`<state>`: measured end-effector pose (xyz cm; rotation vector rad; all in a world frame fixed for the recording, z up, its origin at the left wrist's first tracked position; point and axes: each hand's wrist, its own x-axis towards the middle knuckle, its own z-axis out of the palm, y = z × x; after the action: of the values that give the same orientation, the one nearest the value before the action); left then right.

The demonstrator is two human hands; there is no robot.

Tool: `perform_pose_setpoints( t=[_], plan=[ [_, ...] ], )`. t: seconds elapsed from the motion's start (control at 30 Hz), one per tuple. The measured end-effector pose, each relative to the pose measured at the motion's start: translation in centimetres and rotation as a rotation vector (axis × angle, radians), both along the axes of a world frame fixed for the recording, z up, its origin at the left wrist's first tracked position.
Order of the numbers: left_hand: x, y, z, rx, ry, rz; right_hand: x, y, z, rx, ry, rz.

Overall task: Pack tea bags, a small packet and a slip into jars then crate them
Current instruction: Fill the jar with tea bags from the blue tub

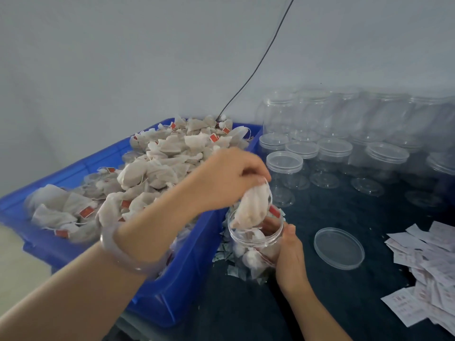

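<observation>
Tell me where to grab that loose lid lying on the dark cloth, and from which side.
Pinch the loose lid at its raised rim, from above on the near-left edge. It lies flat and apart from other things, so only the rim offers a hold. The right hand, now steadying the open jar, is closest; the slips crowd the lid's right side.

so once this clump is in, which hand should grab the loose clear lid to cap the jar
Right. The right hand steadies the open clear plastic jar, and the round clear lid lies just to its right. The left hand is busy pinching white tea bags above it.

Blue bin (187,279) front hidden behind forearm; paper slips (428,274) cut off right; rear jars (369,112) blurred.
</observation>
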<state>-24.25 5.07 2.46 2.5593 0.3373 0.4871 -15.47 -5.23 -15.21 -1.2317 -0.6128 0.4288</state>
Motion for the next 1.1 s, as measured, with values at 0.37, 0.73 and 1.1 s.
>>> perform_pose_setpoints(
  t=[0.37,0.73,1.1],
  plan=[
    [3.5,-2.9,-2.7,0.396,0.617,-0.162,0.3,-0.2,0.1,0.007,0.025,-0.061],
    [4.6,-4.7,-1.2,0.401,0.514,-0.272,1.3,-2.5,1.6,0.006,0.027,-0.144],
    [6.5,-8.6,-0.6,0.146,0.379,-0.343,4.3,-9.5,0.4,-0.083,0.09,-0.224]
  ],
)
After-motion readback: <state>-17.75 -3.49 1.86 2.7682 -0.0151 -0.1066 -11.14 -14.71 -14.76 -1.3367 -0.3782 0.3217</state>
